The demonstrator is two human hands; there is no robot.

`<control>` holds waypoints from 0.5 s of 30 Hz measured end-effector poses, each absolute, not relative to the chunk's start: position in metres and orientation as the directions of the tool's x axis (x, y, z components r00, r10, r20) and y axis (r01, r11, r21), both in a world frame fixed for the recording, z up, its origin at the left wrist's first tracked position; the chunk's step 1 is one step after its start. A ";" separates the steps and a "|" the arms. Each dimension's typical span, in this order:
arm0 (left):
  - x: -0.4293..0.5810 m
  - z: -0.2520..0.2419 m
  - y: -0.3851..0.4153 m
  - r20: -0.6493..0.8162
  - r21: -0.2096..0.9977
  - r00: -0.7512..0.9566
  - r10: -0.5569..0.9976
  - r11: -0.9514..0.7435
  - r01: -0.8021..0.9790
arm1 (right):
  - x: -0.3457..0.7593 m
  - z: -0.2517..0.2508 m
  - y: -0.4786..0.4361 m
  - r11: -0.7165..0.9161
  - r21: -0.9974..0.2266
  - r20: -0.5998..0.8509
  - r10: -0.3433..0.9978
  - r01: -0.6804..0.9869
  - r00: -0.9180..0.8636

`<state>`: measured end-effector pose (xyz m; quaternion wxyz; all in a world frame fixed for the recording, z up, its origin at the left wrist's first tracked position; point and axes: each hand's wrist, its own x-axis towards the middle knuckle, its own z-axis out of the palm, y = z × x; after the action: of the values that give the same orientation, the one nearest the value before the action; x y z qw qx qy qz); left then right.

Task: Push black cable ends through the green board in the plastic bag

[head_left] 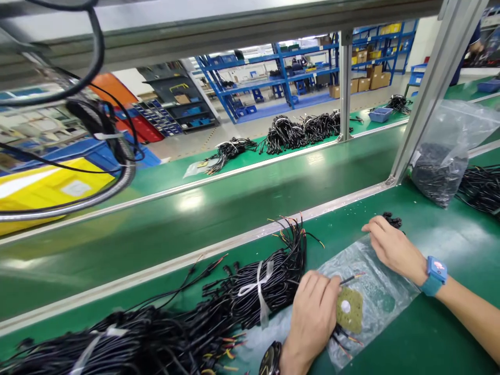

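My left hand (314,315), with a black watch at the wrist, is closed around black cables (351,278); their stripped ends poke out past the fingers. Beneath it lies a clear plastic bag (385,284), and an olive-yellow pad (349,310) with a white round spot sits beside the fingers. My right hand (394,252), wearing a blue wristband, is over the bag's far end with its fingers bent together. Small black parts (391,220) show just behind its knuckles; whatever the fingertips may hold is hidden. Tied bundles of black cables (260,291) lie left of my left hand.
A metal rail (234,242) separates my green bench from the green belt (242,195). An upright post (427,99) stands at right, near a clear bag of black parts (439,166). More cable bundles (287,133) lie across the belt. A metal hose (128,172) hangs at left.
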<state>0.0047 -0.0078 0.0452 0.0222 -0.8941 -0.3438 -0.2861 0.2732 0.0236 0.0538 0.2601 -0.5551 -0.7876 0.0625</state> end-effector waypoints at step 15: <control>-0.008 0.047 -0.007 0.247 0.204 0.744 0.621 -0.784 0.586 | 0.260 0.054 0.010 0.706 -0.463 0.366 0.703 0.536 -0.610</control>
<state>-0.0083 -0.0074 0.0470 -0.0567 -0.9320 -0.3238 -0.1523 0.2602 0.0100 0.0539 0.2689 -0.3506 -0.8835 0.1555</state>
